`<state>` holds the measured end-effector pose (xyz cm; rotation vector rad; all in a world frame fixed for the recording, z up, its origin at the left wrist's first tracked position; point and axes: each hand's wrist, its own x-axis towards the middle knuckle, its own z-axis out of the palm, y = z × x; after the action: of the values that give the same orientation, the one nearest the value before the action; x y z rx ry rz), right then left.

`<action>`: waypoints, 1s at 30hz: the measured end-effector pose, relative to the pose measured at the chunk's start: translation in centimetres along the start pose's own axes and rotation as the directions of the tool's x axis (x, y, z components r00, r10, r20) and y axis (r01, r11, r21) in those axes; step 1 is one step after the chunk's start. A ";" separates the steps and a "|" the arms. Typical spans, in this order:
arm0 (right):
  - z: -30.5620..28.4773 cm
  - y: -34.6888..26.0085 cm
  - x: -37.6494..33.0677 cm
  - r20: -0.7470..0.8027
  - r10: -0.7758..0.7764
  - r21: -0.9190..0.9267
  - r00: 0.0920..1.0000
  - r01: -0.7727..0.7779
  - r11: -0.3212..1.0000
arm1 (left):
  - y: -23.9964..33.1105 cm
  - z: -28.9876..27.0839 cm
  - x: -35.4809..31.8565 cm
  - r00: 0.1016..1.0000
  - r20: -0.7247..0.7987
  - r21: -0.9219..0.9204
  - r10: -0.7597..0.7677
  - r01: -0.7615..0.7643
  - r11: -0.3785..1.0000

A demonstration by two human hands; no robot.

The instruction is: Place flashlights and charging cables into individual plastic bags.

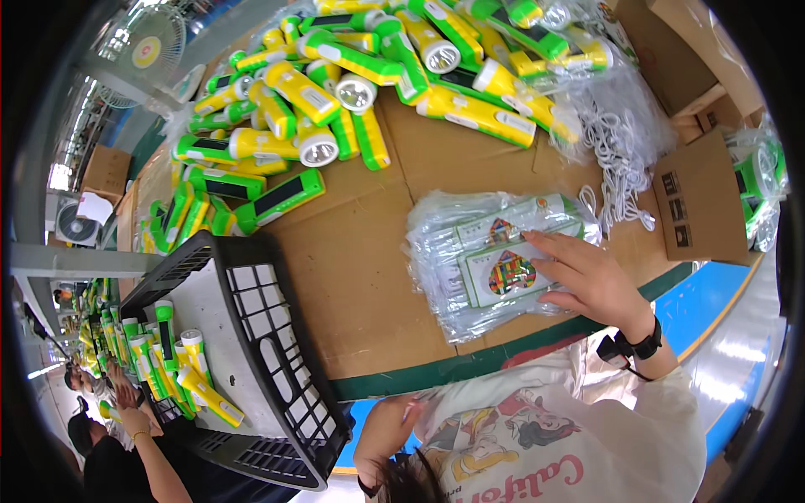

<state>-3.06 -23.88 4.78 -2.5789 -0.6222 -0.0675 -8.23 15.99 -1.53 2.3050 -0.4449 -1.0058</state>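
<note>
— Where do the packages lie?
— A stack of clear plastic bags (470,251) with white, green-edged label cards showing a multicoloured heart sits on the cardboard-covered table.
— Anything else?
— A flat brown carton (700,201) lies at the right, more bagged goods (759,189) beside it.

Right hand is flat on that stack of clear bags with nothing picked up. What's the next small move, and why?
Probably curl the fingers and peel off the top bag. The right hand lies open on the stack of bags, gripping nothing, while the left hand is down by the shirt and the flashlights lie loose beyond.
</note>
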 end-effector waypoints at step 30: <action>-1.8 -0.3 -0.8 -0.199 0.017 -0.275 0.980 -0.073 0.959 | 16.1 -2.6 12.8 0.641 -0.450 0.263 0.622 -0.571 0.778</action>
<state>-3.75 -24.83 6.39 -2.8116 -0.5107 -0.4166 1.06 -2.02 2.90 2.1376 -0.9582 -0.0192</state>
